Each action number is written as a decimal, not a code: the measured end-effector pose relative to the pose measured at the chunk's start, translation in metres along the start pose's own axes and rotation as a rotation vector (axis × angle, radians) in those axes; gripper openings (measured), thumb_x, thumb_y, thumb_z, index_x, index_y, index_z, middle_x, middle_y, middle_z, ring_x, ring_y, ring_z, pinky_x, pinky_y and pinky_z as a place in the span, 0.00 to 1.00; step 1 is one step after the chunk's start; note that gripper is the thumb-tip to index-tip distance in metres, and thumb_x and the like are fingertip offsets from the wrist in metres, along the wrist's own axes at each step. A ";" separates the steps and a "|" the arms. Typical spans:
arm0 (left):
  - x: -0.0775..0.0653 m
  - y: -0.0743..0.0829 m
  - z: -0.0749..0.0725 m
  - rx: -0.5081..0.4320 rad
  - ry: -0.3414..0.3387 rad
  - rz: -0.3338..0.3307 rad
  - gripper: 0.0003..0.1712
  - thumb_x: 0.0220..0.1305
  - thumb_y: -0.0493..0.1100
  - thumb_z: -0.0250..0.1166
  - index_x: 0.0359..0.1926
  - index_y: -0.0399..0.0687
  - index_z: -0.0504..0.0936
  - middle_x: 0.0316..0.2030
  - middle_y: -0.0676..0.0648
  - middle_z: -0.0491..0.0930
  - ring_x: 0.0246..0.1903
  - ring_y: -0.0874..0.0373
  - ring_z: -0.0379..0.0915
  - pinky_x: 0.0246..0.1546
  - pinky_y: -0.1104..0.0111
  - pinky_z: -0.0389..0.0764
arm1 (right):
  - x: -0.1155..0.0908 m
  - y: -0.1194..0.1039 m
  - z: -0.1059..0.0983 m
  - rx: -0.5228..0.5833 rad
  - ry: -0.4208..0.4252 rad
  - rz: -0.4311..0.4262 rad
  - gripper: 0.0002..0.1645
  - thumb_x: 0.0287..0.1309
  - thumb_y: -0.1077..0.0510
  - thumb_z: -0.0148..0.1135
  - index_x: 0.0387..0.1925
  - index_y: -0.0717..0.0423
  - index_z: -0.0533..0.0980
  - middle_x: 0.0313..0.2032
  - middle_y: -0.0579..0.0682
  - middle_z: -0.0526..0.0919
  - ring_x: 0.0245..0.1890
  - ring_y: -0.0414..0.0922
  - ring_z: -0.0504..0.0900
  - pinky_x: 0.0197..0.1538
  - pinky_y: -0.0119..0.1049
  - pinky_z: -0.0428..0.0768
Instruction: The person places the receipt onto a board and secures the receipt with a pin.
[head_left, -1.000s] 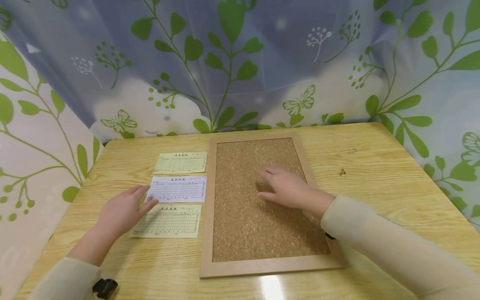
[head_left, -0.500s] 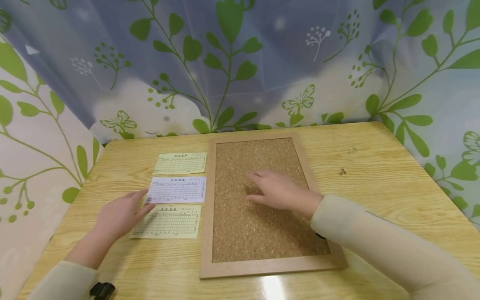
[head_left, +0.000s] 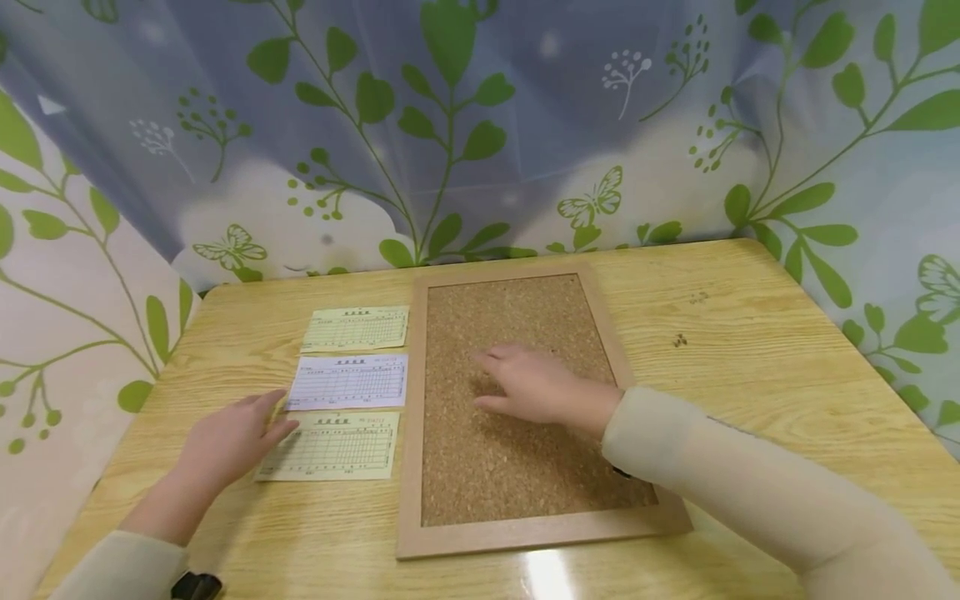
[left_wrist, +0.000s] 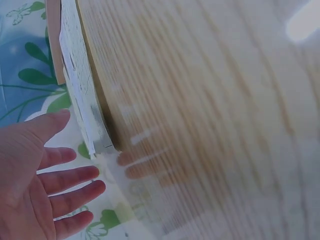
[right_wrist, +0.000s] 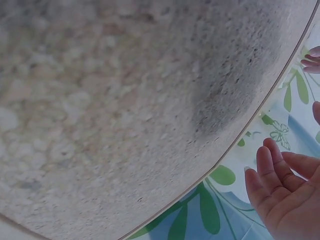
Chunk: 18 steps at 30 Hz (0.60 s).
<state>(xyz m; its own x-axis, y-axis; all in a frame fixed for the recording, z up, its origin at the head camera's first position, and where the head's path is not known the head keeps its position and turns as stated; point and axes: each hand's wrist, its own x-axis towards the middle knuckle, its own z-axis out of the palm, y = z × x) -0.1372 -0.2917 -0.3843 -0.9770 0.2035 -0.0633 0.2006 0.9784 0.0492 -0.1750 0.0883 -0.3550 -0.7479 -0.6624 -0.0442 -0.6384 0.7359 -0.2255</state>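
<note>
A cork board in a pale wooden frame lies on the table. Over its middle hovers my right hand, its fingers loosely extended and holding nothing; the right wrist view shows the same hand beside the cork. Left of the board, printed form slips lie in a column: a yellow one at the back, a white one in the middle and another yellow one in front. At their left edges is my left hand, fingers relaxed; in the left wrist view this hand holds nothing.
The wood-grain table extends right of the board and bears small dark marks. A curtain printed with leaves and butterflies hangs behind the table and along its sides.
My right hand has moved left across the cork board. My left hand has drawn slightly back and left from the slips. The slips and board keep their places on the table.
</note>
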 end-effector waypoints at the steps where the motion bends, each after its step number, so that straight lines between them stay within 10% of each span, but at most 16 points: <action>1: 0.000 0.000 0.001 -0.001 -0.004 -0.004 0.35 0.63 0.55 0.59 0.61 0.34 0.68 0.53 0.28 0.71 0.48 0.30 0.70 0.38 0.41 0.73 | 0.000 -0.001 0.000 -0.006 -0.003 -0.001 0.39 0.61 0.41 0.57 0.65 0.60 0.63 0.60 0.57 0.70 0.60 0.53 0.69 0.60 0.45 0.66; 18: -0.001 -0.007 0.005 -0.005 -0.049 -0.036 0.34 0.58 0.56 0.64 0.55 0.33 0.74 0.49 0.30 0.75 0.45 0.34 0.73 0.37 0.44 0.74 | 0.014 -0.026 0.003 -0.005 -0.090 -0.012 0.39 0.61 0.40 0.55 0.66 0.57 0.62 0.62 0.56 0.68 0.61 0.51 0.67 0.61 0.44 0.65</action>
<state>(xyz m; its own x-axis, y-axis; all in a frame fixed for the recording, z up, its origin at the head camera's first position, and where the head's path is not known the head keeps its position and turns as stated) -0.1374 -0.2986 -0.3894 -0.9790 0.1694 -0.1136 0.1646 0.9851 0.0506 -0.1688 0.0595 -0.3529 -0.7212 -0.6806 -0.1287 -0.6479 0.7286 -0.2221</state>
